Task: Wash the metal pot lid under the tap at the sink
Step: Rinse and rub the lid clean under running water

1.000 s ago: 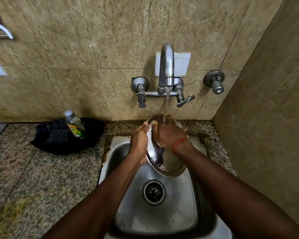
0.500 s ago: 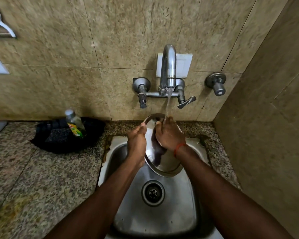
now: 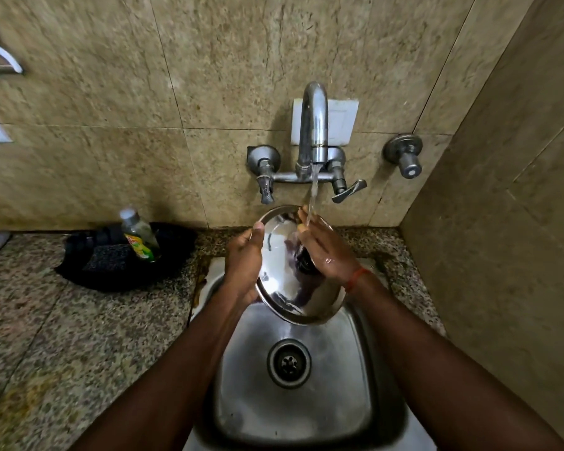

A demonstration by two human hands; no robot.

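The round shiny metal pot lid is held tilted over the steel sink, its inner face toward me. My left hand grips the lid's left rim, thumb on the edge. The palm and straight fingers of my right hand lie flat on the lid's right side, with an orange thread at the wrist. Water runs from the chrome tap onto my right fingers and the lid's upper edge.
A black tray on the speckled granite counter at the left holds a small bottle with a green-yellow label and a dark scrubber. A tiled wall stands close on the right. A separate valve sits right of the tap.
The lid has turned more upright and its inner face shows more. My right hand has slid toward the lid's right side under the stream. My view has shifted a little.
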